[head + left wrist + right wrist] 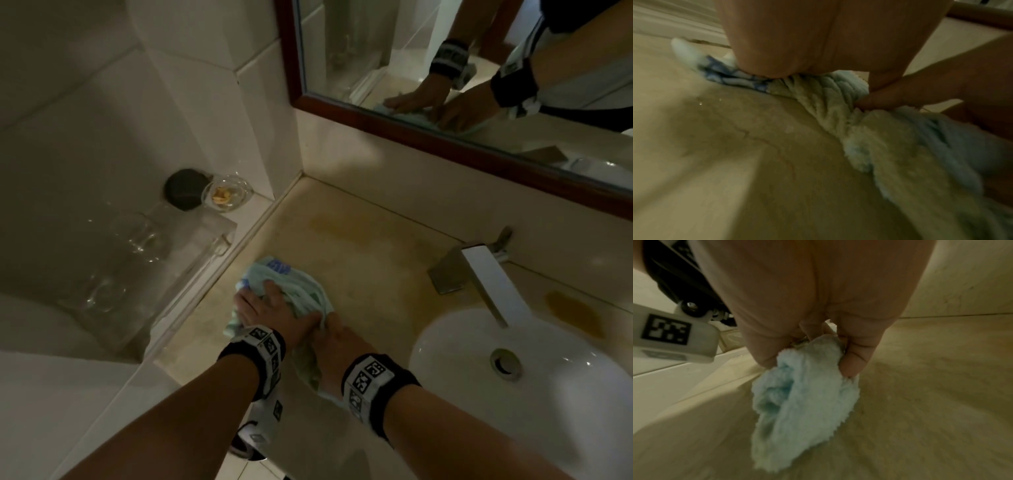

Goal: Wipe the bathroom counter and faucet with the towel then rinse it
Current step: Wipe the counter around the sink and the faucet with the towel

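A light blue towel (301,291) with a blue printed patch lies bunched on the beige counter (370,246), left of the sink. My left hand (260,298) lies flat on it with fingers spread, pressing it down. Close beside it, my right hand (334,339) grips the near end of the towel. In the right wrist view the right hand (807,361) has thumb and fingers curled round a fold of the towel (803,402). The left wrist view shows the left palm (818,48) on top of the towel (890,146). The square chrome faucet (486,277) stands to the right, untouched.
A white basin (565,377) sits at the right with yellowish stains (575,311) on the counter beside it. A glass tray with tumblers (137,260), a glass ashtray (226,195) and a black round object (185,193) stand on the left ledge. A wood-framed mirror (479,68) hangs behind.
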A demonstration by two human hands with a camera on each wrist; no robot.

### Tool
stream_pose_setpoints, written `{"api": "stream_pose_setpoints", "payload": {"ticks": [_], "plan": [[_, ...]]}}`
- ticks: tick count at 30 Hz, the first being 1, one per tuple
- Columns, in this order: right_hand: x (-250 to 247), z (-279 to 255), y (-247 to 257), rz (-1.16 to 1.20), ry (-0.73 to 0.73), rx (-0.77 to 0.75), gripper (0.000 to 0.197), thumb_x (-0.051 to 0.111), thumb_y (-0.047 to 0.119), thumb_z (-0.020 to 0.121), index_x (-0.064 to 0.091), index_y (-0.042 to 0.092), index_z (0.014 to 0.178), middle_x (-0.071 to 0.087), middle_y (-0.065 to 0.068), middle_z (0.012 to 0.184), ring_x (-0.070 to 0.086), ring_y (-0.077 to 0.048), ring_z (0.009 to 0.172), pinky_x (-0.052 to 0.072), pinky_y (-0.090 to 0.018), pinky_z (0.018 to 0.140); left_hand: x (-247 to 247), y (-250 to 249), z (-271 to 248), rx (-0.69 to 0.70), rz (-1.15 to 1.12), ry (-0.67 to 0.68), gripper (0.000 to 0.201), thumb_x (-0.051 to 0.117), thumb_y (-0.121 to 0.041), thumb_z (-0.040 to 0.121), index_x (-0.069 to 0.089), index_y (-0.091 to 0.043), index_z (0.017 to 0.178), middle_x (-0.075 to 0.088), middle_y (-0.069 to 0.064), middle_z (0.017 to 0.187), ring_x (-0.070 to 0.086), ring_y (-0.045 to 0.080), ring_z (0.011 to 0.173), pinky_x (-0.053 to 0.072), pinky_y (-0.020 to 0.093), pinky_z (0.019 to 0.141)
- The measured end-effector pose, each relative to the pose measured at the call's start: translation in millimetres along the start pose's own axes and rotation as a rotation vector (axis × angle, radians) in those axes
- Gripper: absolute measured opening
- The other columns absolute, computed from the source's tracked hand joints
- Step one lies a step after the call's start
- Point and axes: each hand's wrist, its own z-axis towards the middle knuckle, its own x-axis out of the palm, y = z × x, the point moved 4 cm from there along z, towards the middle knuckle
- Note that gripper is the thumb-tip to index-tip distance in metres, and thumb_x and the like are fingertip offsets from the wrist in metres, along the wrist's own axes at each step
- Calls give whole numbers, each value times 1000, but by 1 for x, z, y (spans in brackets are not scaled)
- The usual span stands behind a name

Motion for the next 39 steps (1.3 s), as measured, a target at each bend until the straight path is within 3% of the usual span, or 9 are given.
{"api": "stream_pose_setpoints", "payload": {"ticks": [7,10,15,20,24,28,32,36,39], "plan": [[-35,29,1,5,-61,-36,80,64,37,88,16,26,151,29,-8,133,54,-33,97,52,-45,85,-24,-35,60,154,43,-25,129,57,-79,68,-14,-20,158,-23,26,160,-21,45,148,-4,56,121],[-58,44,-1,19,-51,-24,72,60,32,93,20,21,152,29,-10,140,54,-35,103,51,-46,89,-34,-54,87,212,92,1,132,54,-82,64,-19,-22,157,-26,25,160,-23,44,148,-6,56,121],[-88,78,-7,107,-64,10,59,53,24,97,27,26,150,30,-9,144,57,-33,101,53,-44,89,-60,-86,125,351,184,80,126,53,-82,73,-26,-25,155,-33,17,160,-28,38,148,-5,56,122],[-104,95,-19,222,-144,29,54,48,30,100,28,31,150,34,-4,144,56,-30,99,51,-39,85,-71,-123,152,490,277,115,125,58,-79,73,-26,-31,153,-35,8,160,-30,32,148,-4,54,121],[-102,100,-31,294,-149,44,57,52,36,97,30,27,149,39,-6,137,50,-24,83,45,-33,72,-69,-155,151,692,362,123,108,58,-61,86,-19,-33,156,-32,5,162,-28,28,150,-5,49,124],[-97,96,-46,313,-123,109,61,52,34,98,26,24,152,33,-10,143,55,-30,100,43,-32,75,-55,-187,141,850,460,129,104,58,-51,90,-18,-30,156,-30,6,162,-25,28,150,-6,46,123],[-94,81,-58,333,-174,129,64,55,36,95,26,23,151,33,-11,142,55,-31,97,50,-37,79,-42,-202,137,885,523,87,107,59,-51,88,-22,-31,155,-31,6,162,-25,29,150,-3,49,124],[-81,54,-67,343,-220,177,62,54,33,95,28,19,150,36,-15,142,54,-32,105,46,-34,84,-18,-226,102,1111,615,107,98,58,-47,91,-12,-33,158,-25,4,164,-21,29,151,-4,45,125],[-67,33,-80,329,-309,216,68,56,27,94,24,21,153,37,-15,141,55,-37,105,50,-38,86,-5,-239,78,1124,634,60,101,61,-48,89,-11,-30,158,-24,9,164,-21,31,151,-5,45,124]]}}
